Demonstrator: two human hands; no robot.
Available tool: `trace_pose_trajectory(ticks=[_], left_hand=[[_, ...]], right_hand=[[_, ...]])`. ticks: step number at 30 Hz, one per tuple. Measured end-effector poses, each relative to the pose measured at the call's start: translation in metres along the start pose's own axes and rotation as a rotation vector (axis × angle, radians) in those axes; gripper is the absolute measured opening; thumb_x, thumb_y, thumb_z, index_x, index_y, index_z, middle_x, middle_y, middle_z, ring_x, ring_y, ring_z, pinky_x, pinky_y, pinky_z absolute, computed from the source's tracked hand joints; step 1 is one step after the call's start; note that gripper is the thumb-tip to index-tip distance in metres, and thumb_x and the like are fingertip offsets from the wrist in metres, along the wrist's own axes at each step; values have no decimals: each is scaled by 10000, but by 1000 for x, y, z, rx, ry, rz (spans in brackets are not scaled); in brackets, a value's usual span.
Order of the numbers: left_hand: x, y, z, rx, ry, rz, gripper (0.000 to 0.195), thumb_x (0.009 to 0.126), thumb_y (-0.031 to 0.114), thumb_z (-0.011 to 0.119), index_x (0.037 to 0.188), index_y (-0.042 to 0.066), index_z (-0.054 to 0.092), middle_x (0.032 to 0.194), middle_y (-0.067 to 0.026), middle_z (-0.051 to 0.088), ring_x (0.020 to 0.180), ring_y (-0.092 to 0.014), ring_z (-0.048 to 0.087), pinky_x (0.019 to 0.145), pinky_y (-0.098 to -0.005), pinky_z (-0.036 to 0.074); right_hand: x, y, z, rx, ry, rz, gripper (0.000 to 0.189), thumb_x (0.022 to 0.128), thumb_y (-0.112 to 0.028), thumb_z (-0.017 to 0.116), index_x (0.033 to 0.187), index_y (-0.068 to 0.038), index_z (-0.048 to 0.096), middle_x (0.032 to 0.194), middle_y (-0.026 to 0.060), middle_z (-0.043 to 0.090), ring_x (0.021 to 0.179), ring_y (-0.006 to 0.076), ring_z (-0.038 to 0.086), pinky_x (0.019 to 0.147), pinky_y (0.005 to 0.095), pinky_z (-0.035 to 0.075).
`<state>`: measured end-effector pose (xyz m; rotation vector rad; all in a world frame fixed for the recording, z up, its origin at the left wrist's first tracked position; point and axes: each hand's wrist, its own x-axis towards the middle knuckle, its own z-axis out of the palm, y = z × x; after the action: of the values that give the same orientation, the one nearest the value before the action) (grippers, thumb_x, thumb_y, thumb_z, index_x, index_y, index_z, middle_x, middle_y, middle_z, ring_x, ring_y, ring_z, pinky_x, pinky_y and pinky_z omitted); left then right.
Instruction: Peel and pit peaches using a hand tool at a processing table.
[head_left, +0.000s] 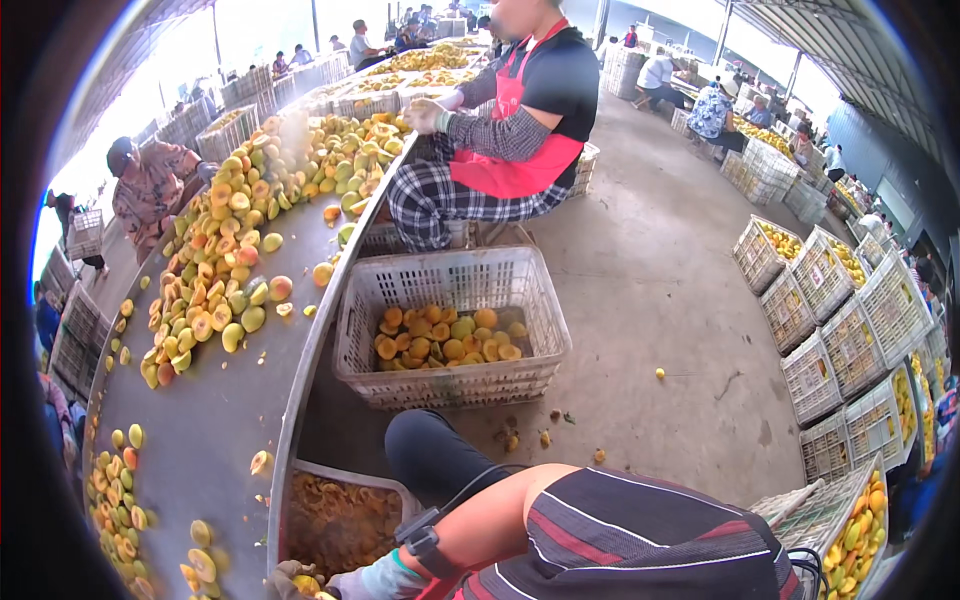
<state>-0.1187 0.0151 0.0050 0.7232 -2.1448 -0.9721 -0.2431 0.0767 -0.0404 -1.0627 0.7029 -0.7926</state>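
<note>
At the bottom edge, my right hand (367, 583), in a light grey glove with a teal cuff, reaches in beside the metal table (202, 420); its fingers are largely cut off by the frame. Just left of it is my left hand (283, 581) in a dark, dirty glove at the table's raised rim. Yellow fruit pieces (306, 583) lie between the two hands; which hand holds them is unclear. Below the rim stands a crate of brownish fruit scraps (345, 517). Halved yellow-green fruit (225, 262) forms a large heap on the table, with a smaller group (116, 487) at its near left.
A white plastic crate (454, 382) partly filled with fruit halves stands on the floor beyond my knee. A co-worker in a red apron (517, 157) sits past it; another person (146, 187) is across the table. Stacked fruit crates (832, 337) line the right.
</note>
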Motion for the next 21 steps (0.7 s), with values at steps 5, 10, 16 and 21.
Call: trace_pose_trajectory(ticks=[5,10,16,21], left_hand=[[1,-26,-14,95,-213,273,71,778,112,575,830,63,576,841,-66,622,751,-229,597,661,-337,479],[-3,-2,-13,-109,-116,144,376,876,416,531,837,44,572,823,-91,617,695,-217,580,607,-314,457],[-12,-1,-1,-648,-28,-218,471,906,465,437,1056,26,521,922,-106,595,722,-158,551,632,-257,458],[-2,-4,12,-653,136,-246,460,908,429,452,1122,23,493,954,-114,588,734,-161,549,646,-256,462]], right_hand=[[-5,-14,5,-141,-69,-55,217,908,-215,502,968,-24,584,788,97,598,715,172,572,626,264,457],[-9,-21,11,-254,-131,-118,182,922,-162,478,962,-14,575,796,89,591,740,168,566,643,268,453],[-10,-10,18,363,-126,-216,194,917,-170,476,875,7,547,703,12,557,661,126,517,605,264,428],[-17,-28,23,443,-32,-87,220,921,-200,473,821,-27,563,709,8,562,649,105,515,590,265,424]])
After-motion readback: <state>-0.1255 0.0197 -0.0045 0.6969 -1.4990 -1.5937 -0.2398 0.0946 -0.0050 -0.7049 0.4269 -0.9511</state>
